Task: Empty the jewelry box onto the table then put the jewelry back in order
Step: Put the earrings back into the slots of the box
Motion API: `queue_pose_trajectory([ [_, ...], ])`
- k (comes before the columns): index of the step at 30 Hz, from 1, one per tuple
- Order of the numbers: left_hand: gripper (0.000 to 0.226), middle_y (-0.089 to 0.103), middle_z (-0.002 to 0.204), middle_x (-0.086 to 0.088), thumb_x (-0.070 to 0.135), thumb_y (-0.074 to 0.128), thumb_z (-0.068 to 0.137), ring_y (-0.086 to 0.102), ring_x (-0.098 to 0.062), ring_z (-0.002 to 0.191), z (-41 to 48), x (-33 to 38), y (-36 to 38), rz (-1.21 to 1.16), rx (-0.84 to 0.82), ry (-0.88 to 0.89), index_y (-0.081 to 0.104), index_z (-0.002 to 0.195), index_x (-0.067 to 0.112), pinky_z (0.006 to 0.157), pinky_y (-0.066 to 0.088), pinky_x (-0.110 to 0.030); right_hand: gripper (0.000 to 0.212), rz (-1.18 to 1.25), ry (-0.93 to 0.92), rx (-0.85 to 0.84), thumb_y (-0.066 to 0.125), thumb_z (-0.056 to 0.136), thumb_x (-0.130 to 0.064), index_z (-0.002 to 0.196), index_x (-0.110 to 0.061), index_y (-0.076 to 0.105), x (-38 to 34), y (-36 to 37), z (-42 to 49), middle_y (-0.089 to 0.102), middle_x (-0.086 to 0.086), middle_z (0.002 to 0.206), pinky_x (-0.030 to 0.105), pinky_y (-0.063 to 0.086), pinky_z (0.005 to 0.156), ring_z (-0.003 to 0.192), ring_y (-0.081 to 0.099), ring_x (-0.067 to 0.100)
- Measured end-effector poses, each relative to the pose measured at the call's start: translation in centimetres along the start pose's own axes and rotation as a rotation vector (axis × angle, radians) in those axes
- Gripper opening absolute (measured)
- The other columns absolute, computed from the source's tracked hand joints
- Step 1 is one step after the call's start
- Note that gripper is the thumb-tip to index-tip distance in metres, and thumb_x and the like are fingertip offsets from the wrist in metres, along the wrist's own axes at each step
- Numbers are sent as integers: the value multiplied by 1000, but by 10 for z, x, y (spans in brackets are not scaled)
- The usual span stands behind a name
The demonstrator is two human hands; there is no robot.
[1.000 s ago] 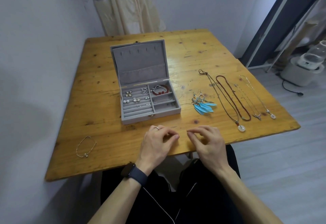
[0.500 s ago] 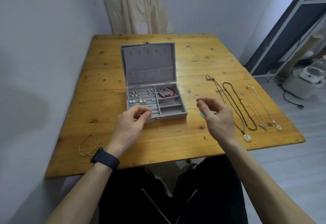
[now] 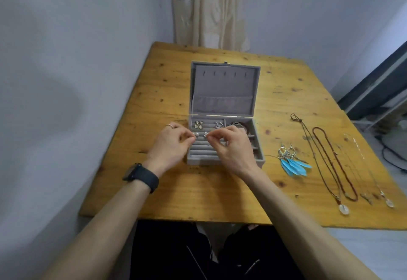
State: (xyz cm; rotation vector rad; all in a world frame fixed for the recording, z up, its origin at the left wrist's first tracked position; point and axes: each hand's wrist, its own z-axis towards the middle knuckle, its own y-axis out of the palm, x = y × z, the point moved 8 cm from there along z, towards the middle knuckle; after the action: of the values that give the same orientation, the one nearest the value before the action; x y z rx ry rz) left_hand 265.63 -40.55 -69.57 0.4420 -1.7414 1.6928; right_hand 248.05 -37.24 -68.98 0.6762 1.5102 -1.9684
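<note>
The grey jewelry box (image 3: 224, 161) stands open on the wooden table (image 3: 215, 196), its lid (image 3: 222, 85) upright. Small silver and pearl earrings (image 3: 198, 124) sit in its left ring-roll section, and a red bracelet (image 3: 242, 124) lies in the back right compartment. My left hand (image 3: 171, 145) and my right hand (image 3: 231, 147) hover over the ring rolls with thumbs and forefingers pinched and tips almost meeting. Whether anything tiny is between the fingers is not visible.
To the right of the box lie blue feather earrings (image 3: 294, 165), a brown cord necklace (image 3: 319, 158) with a white pendant, a red bead necklace (image 3: 332, 160) and thin silver chains (image 3: 363, 163). A wall runs along the table's left side. A curtain hangs behind.
Both hands have moved from the table's front edge forward to above the box's ring-roll section, fingers still pinched. The view has tilted and moved closer to the box.
</note>
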Motion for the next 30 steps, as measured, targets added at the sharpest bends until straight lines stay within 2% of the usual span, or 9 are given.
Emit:
queue_pose_trajectory([
  [3, 13, 54, 119, 7, 37, 61, 95, 53, -14, 109, 1, 2, 9, 153, -43, 13, 72, 98, 30, 89, 52, -38, 18, -118, -3, -49, 63, 94, -43, 103, -34, 76, -2, 14, 5, 62, -10, 98, 37, 43, 82, 98, 46, 17],
  [6, 16, 55, 122, 6, 38, 61, 95, 54, -16, 111, 4, 4, 7, 249, 0, 22, 73, 99, 29, 89, 51, -35, 19, -200, -15, -100, 61, 95, -44, 105, -36, 76, -4, 23, 8, 60, -8, 101, 41, 42, 84, 98, 43, 18],
  [11, 15, 54, 125, 5, 39, 61, 93, 53, -17, 114, 11, 4, 9, 306, -20, -2, 71, 101, 31, 87, 51, -34, 22, -301, -15, -164, 57, 96, -47, 107, -38, 73, -5, 31, 13, 59, -7, 105, 37, 35, 81, 103, 42, 19],
  [15, 9, 57, 112, 5, 38, 64, 90, 58, -20, 105, 15, -6, 14, 194, -49, -71, 67, 97, 33, 85, 52, -36, 22, -329, -4, -187, 56, 94, -47, 105, -37, 73, -8, 33, 17, 60, -6, 108, 36, 31, 80, 104, 42, 20],
  [17, 16, 59, 105, 6, 37, 68, 88, 59, -20, 99, 16, -10, 17, 125, -38, -94, 60, 100, 32, 84, 54, -40, 21, -336, 1, -176, 57, 94, -46, 103, -35, 73, -10, 34, 19, 59, -6, 108, 35, 30, 80, 103, 42, 18],
  [20, 27, 60, 105, 7, 34, 74, 85, 59, -16, 99, 18, -19, 20, -2, -35, -161, 54, 102, 28, 84, 53, -36, 20, -330, 19, -142, 60, 91, -48, 104, -34, 69, -10, 34, 20, 60, -6, 108, 36, 35, 82, 104, 44, 19],
  [24, 30, 61, 106, 7, 31, 77, 83, 57, -15, 100, 19, -23, 22, -91, -34, -197, 55, 102, 25, 83, 49, -31, 23, -328, 60, -131, 63, 88, -51, 104, -35, 66, -8, 33, 24, 61, -7, 109, 39, 39, 88, 106, 45, 19],
  [30, 22, 61, 105, 7, 32, 76, 83, 58, -16, 101, 19, -27, 26, -113, -42, -203, 58, 96, 31, 89, 53, -40, 23, -350, 93, -155, 63, 84, -48, 104, -36, 62, -10, 34, 26, 61, -5, 114, 41, 37, 89, 110, 45, 22],
])
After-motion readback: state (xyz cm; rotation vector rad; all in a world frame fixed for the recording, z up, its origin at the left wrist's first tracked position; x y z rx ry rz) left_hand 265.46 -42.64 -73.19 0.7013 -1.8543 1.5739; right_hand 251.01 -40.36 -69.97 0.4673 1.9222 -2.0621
